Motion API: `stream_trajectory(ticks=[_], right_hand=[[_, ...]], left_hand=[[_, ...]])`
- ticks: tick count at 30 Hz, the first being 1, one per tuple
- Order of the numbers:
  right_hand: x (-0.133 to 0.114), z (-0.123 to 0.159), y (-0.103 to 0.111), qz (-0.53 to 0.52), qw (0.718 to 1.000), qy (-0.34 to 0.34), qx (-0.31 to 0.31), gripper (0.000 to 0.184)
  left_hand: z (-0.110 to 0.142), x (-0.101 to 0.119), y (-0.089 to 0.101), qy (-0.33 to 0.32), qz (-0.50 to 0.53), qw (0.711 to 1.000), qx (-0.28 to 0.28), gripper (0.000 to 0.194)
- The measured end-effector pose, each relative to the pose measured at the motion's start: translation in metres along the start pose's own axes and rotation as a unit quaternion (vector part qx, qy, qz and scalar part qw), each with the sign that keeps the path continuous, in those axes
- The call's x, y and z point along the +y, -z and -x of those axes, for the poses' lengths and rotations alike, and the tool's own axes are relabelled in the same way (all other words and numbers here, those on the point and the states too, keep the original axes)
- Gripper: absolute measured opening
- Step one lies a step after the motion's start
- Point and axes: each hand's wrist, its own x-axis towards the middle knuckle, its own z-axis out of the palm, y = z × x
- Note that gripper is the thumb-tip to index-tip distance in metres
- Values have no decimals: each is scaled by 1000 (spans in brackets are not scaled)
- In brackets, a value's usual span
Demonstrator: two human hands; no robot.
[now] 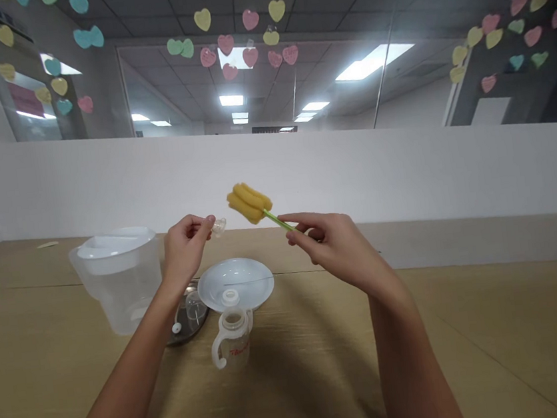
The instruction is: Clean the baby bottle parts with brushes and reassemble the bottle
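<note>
My left hand (189, 244) is closed, its fingertips pinching a small clear piece that looks like a bottle nipple (219, 227). Across from it, my right hand (335, 243) grips the thin green handle of a yellow sponge brush (248, 203). The sponge head points up and left, apart from the clear piece. Below both hands a clear baby bottle (237, 349) with white side handles and red print stands upright, its mouth uncovered. Just behind it is a white bowl (256, 280), with a white ring-shaped part (230, 297) showing at its near side.
A translucent lidded pitcher (126, 280) stands on the left of the brown table (475, 347). Beside it a dark round tray (186, 332) bears a clear cap (196, 307) and a small white part (176, 328). A white wall (406, 181) rises behind the table.
</note>
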Motion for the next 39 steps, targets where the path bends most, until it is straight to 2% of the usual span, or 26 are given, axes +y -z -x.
stream_trajectory(ticks=[4,9,11,15,20,22,24,27,29,31,34,39], right_hand=[[-4,1,-2,1,997,28,-73,33],[-2,-1,-7,57,998,8,14,33],[-2,-1,-7,36,999,13,12,33],[-5,0,-8,20,999,23,-33,33],[2,-5,-13,85,996,-5,29,33],[4,-6,-12,81,995,-20,53,33],[3,-5,-9,38,999,-30,25,34],[-2,-3,-4,-51,996,-22,-70,35],[-5,-3,-2,-99,989,-24,-109,36],[-4,-4,-1,-136,981,-42,-131,37],[3,-8,0,-182,969,-65,-157,41],[19,-13,0,-259,947,-66,-180,43]], left_hand=[[0,-1,0,-2,-12,1000,-1,29],[1,-1,-1,-6,-9,1000,-23,29],[1,-1,-1,-3,4,1000,-28,29],[1,1,0,-1,8,1000,-23,30],[0,1,0,-1,22,999,-28,29],[-1,1,1,3,42,999,-33,29],[-2,0,1,12,66,997,-33,31],[-2,1,1,21,104,994,-24,34],[-1,3,2,26,123,992,-16,35],[0,8,3,30,134,990,-16,36],[2,16,8,31,139,989,-48,38],[5,26,16,26,138,987,-84,34]])
